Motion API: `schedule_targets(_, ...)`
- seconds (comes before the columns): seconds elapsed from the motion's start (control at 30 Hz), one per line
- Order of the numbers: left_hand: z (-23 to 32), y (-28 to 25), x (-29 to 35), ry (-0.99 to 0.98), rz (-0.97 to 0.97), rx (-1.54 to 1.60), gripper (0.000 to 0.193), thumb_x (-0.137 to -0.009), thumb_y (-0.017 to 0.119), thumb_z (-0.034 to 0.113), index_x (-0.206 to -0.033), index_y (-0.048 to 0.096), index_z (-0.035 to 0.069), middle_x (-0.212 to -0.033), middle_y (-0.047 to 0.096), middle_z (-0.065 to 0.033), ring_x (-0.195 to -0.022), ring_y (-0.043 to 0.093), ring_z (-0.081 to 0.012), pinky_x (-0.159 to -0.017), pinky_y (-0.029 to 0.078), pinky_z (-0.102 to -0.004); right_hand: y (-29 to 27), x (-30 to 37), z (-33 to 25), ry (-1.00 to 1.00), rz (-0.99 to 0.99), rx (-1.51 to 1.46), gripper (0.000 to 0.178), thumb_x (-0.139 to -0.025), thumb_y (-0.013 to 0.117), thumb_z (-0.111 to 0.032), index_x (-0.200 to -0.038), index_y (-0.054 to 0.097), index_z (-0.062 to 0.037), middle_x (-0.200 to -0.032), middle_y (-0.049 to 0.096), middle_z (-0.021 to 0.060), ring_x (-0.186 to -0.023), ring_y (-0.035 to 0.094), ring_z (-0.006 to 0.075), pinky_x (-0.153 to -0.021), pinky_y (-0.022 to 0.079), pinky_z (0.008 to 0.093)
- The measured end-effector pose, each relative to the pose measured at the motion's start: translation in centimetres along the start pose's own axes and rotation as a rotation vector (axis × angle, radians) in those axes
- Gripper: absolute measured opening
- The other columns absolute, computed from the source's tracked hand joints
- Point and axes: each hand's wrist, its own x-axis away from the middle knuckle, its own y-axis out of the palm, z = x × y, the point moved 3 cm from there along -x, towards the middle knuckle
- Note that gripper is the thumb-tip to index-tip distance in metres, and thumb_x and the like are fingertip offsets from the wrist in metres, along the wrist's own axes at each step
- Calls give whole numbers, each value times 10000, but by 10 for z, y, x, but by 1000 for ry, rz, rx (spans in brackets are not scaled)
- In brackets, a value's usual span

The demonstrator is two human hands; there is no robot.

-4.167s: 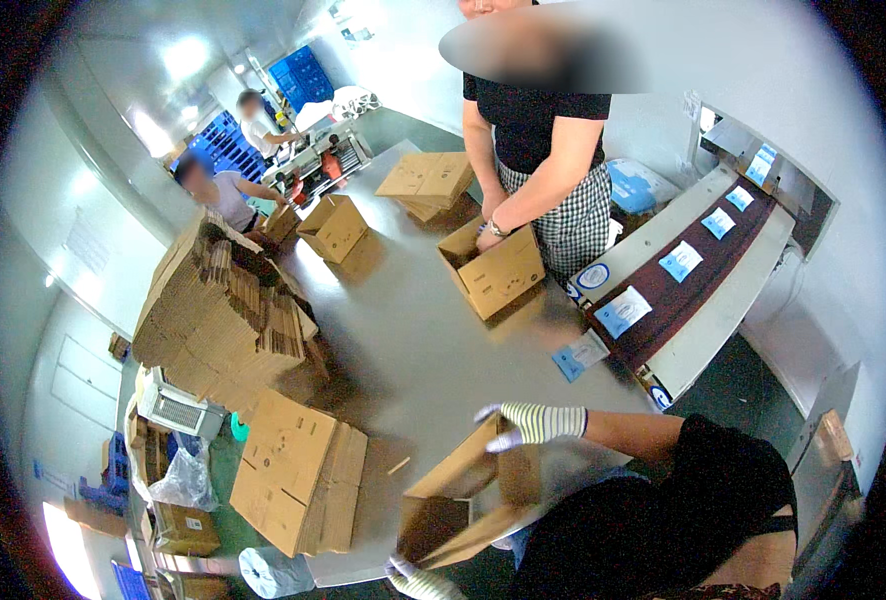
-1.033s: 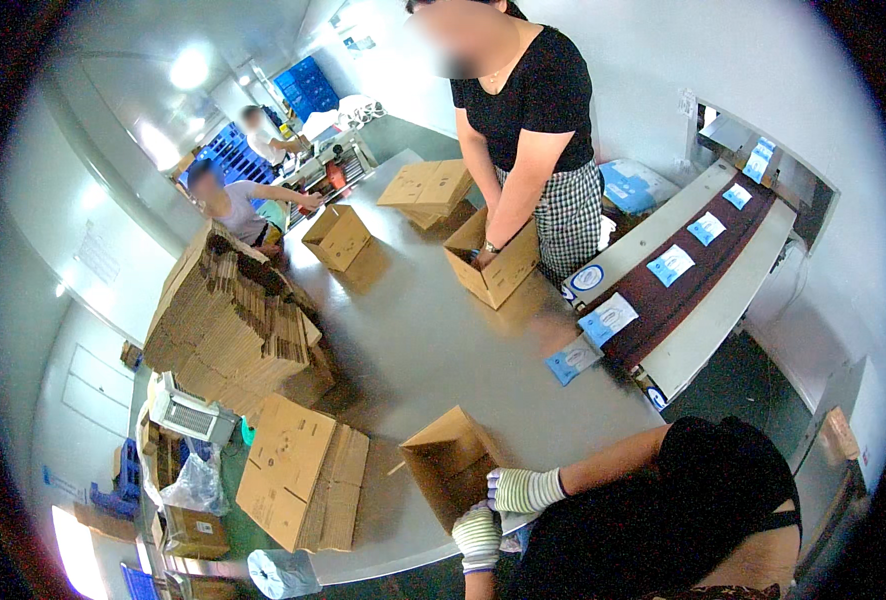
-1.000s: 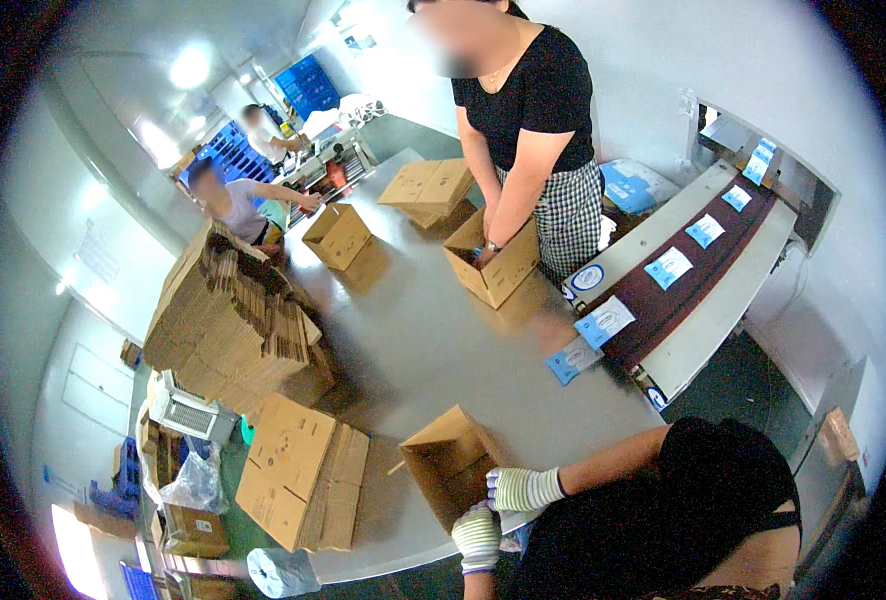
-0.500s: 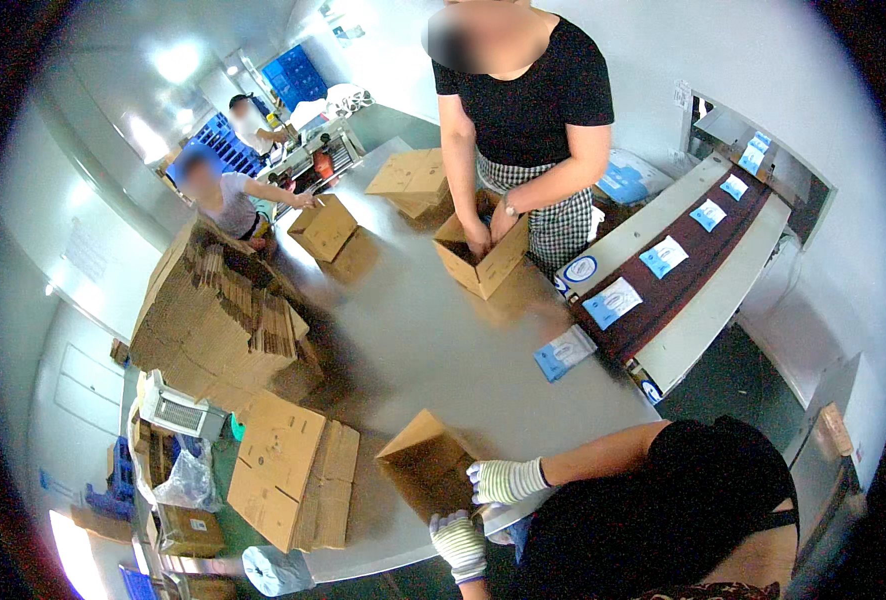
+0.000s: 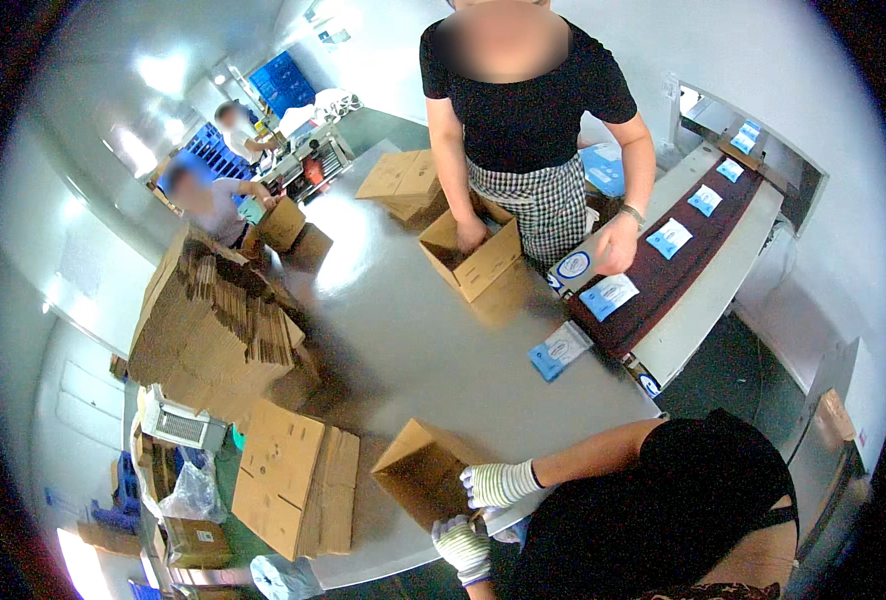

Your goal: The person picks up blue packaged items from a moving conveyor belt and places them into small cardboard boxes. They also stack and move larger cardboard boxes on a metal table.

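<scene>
An open brown cardboard box [image 5: 415, 462] stands tilted toward me at the near edge of the table. My left hand [image 5: 461, 548], in a striped knit glove, grips the box's near lower edge. My right hand [image 5: 503, 484], gloved alike, is closed over the rim on the right side, its fingertips curled into the box. Both hands sit close together. The inside shows bare cardboard walls; its near corner is hidden by my gloves. Left of the box, a stack of flattened cartons [image 5: 293, 475] lies at the table's edge.
Across the grey table [image 5: 393, 330], a co-worker [image 5: 523, 110] has one hand in another open box [image 5: 471, 262]. Blue-and-white pouches ride a dark conveyor belt [image 5: 643, 300] at right; one pouch [image 5: 560, 350] lies on the table. A tall pile of flat cartons [image 5: 213, 330] stands left.
The co-worker's one hand has left the box and reached over to the belt. Pouches have shifted along it. At far left, another worker's box has moved left. My hands and box barely moved.
</scene>
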Motion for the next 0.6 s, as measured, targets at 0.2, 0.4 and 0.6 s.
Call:
schedule_targets(0.2, 1, -3, 2, 15, 35, 31, 258, -709, 636, 336, -707, 537, 97, -615, 536, -79, -645, 544, -265, -857, 414, -436, 2, 0, -1, 5, -29, 27, 213, -755, 554, -325, -732, 624, -124, -713, 603, 30, -765, 566, 224, -810, 407, 379)
schedule_targets(0.4, 8, -3, -3, 19, 14, 38, 238, -704, 646, 298, -728, 532, 91, -654, 561, -84, -673, 564, -266, -892, 407, -429, 6, 6, -1, 17, -67, 36, 189, -756, 561, -311, -737, 629, -136, -706, 607, 28, -749, 573, 211, -832, 406, 400)
schedule_targets(0.6, 7, -5, 2, 6, 63, 35, 219, -689, 661, 266, -735, 536, 91, -647, 551, -75, -673, 558, -259, -903, 407, -428, 13, 2, -7, 20, -72, 40, 219, -773, 540, -332, -745, 628, -133, -699, 600, 29, -756, 573, 214, -839, 403, 387)
